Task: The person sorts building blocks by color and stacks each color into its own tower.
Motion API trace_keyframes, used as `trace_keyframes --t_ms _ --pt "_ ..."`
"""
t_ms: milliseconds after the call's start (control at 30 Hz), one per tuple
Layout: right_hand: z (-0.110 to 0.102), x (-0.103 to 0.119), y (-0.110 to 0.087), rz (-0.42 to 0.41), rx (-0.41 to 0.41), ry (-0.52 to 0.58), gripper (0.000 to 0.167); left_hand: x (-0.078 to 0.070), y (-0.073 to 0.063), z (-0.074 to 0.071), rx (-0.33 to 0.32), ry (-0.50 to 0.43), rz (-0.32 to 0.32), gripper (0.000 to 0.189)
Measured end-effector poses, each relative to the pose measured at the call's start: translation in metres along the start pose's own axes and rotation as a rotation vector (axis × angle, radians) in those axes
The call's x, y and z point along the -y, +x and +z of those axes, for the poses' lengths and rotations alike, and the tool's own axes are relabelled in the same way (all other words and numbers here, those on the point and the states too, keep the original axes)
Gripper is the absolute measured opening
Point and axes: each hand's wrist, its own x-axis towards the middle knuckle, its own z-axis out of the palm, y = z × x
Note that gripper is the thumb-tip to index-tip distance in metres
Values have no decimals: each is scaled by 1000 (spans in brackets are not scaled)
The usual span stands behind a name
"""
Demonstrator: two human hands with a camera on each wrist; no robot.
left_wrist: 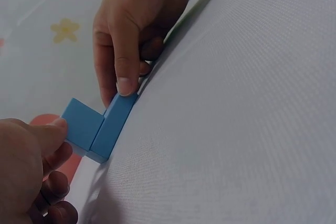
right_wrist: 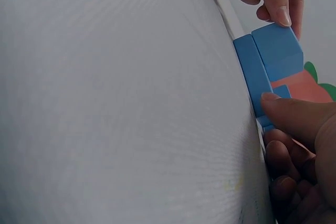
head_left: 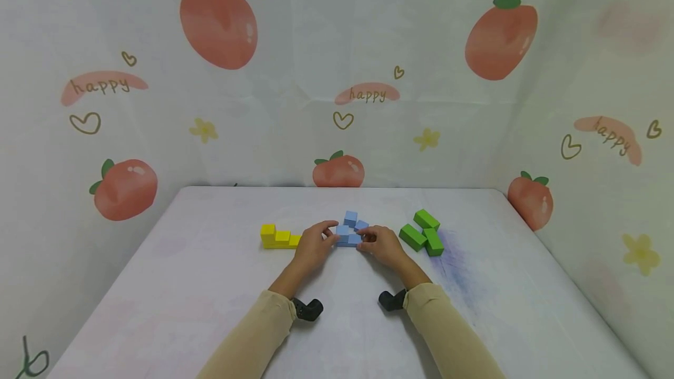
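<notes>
A long, flat blue block (left_wrist: 114, 124) lies on the table, with a blue cube (right_wrist: 277, 52) standing on its left end. My left hand (head_left: 314, 245) pinches the cube from its left side, thumb on the near face. At the other end my right hand (head_left: 387, 247) grips the long block, its thumb pressed against the near face and the fingers mostly hidden behind. Just beyond this pair are two more loose blue blocks, one upright (head_left: 350, 217) and one turned at an angle (head_left: 361, 225).
Left of my hands, yellow blocks (head_left: 268, 233) form descending steps on a flat yellow base, partly covered by the left hand. Three green blocks (head_left: 413, 237) lie loose to the right. Behind the white table (head_left: 326, 320) hangs a printed cloth (head_left: 295, 75).
</notes>
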Motion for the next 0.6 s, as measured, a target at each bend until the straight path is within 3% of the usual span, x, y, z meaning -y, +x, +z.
trace_keyframes --t_ms 600 --pt "0 0 -1 0 3 12 30 -2 -2 1 4 -13 -1 36"
